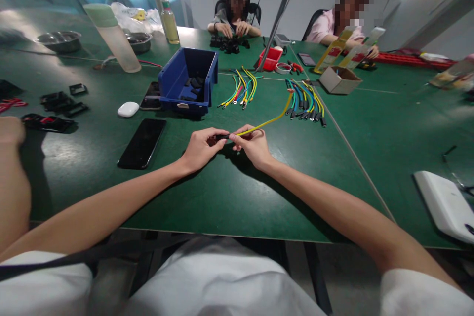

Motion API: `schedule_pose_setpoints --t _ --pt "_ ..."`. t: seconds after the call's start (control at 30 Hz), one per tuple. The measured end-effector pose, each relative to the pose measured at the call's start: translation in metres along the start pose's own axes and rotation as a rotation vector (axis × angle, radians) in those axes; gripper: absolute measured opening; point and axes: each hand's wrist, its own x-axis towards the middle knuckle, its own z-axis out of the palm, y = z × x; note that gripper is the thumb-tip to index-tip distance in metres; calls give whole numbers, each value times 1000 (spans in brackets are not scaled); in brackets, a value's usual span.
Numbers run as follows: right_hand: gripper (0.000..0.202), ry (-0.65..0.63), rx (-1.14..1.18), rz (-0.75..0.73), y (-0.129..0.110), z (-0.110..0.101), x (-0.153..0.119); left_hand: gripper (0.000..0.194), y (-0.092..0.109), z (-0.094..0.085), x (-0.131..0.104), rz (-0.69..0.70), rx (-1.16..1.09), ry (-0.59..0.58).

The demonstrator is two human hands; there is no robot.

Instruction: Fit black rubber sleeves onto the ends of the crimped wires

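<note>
Between the fingertips of my left hand (200, 148) is a small black sleeve (222, 137) at the near end of a yellow wire (274, 120). My right hand (256, 147) pinches the wire just beside the sleeve. From there the wire curves up and right, its far end reaching a bundle of wires with black sleeves (304, 101). Another bundle of wires (254, 88), with bare ring ends showing, lies beyond my hands. A blue bin (168, 79) with small black pieces inside stands to its left.
A black phone (142, 144) and a white earbud case (128, 109) lie left of my hands. A white device (444, 202) sits at the right. Farther back are a red box (271, 59), a cardboard box (339, 82) and a tilted bottle (116, 42). Two people sit across the table.
</note>
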Motion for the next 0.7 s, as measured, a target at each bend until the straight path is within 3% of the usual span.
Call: schedule_pose_setpoints --t 0.7 --pt "38 -35 28 -40 3 -2 1 30 -1 1 0 -39 -68 1"
